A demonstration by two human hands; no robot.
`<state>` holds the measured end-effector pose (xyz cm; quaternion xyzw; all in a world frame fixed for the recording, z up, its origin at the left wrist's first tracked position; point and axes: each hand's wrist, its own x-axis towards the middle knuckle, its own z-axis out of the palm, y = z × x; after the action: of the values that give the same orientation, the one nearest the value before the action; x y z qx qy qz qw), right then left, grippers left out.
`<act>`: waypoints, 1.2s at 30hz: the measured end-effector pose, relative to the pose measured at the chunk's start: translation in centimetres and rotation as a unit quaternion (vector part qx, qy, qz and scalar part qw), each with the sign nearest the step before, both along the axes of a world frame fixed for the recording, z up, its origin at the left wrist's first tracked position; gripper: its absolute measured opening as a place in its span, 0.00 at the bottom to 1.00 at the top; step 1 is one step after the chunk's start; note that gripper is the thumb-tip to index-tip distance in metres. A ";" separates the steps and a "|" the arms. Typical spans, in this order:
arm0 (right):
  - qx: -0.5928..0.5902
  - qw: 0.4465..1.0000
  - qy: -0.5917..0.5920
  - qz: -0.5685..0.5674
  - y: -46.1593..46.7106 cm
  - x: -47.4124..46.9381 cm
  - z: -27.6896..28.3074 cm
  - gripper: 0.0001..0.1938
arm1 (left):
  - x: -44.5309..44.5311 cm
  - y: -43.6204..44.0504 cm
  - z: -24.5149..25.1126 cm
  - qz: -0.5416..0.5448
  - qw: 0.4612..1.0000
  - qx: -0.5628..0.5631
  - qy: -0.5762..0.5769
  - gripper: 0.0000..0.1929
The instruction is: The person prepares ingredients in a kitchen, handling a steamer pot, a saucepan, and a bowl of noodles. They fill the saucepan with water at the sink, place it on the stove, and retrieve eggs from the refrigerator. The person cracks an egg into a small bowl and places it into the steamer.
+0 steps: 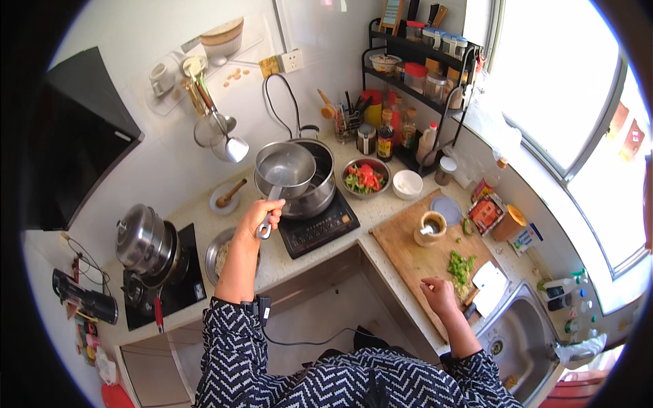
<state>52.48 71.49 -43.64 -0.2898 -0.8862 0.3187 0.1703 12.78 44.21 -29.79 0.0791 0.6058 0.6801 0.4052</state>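
My left hand grips the handle of a metal ladle-like saucepan, which is over the left part of a larger steel pot on a black induction cooktop. Empty and loosely curled, my right hand hovers at the near edge of a wooden cutting board. Chopped green pepper, minced garlic-like bits, a cleaver and a wooden jar with a white spoon lie on that board. Behind it are a bowl of cut tomato and greens and a white bowl.
A steel bowl sits left of the cooktop, partly behind my left forearm. Farther left, a lidded pot stands on another stove. A black spice rack occupies the corner. The sink is at right. A cable hangs near my left wrist.
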 end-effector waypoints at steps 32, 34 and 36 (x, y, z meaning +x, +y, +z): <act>0.000 0.991 0.009 -0.130 -6.6 -1.3 0.1 0.08 | -11.2 -0.6 -1.8 0.048 0.871 -0.311 0.377 0.07; -0.006 0.991 0.011 -0.137 -7.2 -0.8 0.1 0.08 | -11.1 -0.9 -1.8 0.058 0.835 -0.349 0.421 0.07; -0.010 0.990 0.003 -0.143 -7.8 -0.1 0.1 0.08 | -11.0 -1.1 -2.1 0.068 0.764 -0.375 0.520 0.08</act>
<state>52.36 63.67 -43.58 -0.4142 -0.8320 0.3011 0.2134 1.74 43.08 -31.85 0.2213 0.9342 0.2790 -0.0216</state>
